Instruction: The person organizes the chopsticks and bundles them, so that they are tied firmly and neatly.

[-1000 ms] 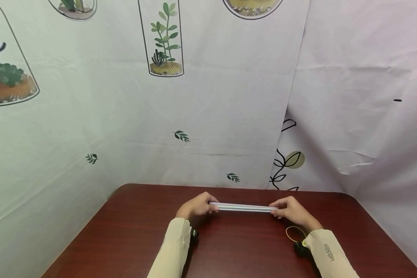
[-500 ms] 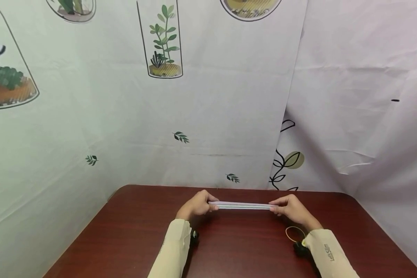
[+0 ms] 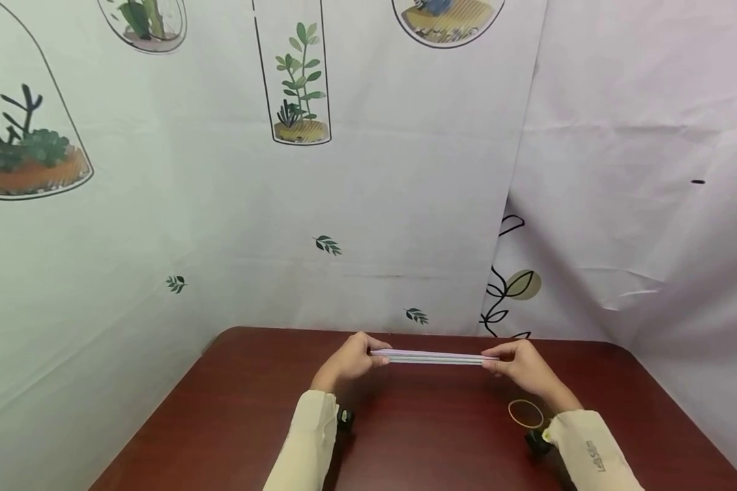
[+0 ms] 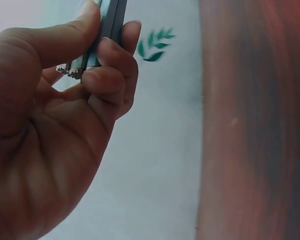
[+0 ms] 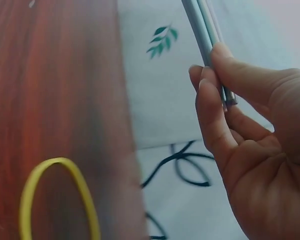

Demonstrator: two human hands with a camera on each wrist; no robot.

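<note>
Between the two hands a bundle of slim, pale sticks [image 3: 432, 356] is held level near the far side of the table. Their tones run from grey to white and lilac. My left hand [image 3: 351, 357] pinches the left end between thumb and fingers. In the left wrist view, several notched, metallic-looking tips of the sticks [image 4: 75, 70] show beside the palm. My right hand [image 3: 524, 367] pinches the opposite end, thumb against curled fingers, as the right wrist view of the sticks [image 5: 205, 35] also shows. I cannot tell exactly what kind of sticks they are.
A thin yellow loop [image 3: 526, 414], like a rubber band, shows by the right wrist. Below the hands lies a reddish-brown wooden table [image 3: 430, 429]. White cloth [image 3: 405, 204] printed with plants hangs behind and beside it. Dark wrist cameras sit under both cuffs.
Both hands have lifted the sticks slightly, keeping their pinches at the two ends. The head view has shifted a little.
</note>
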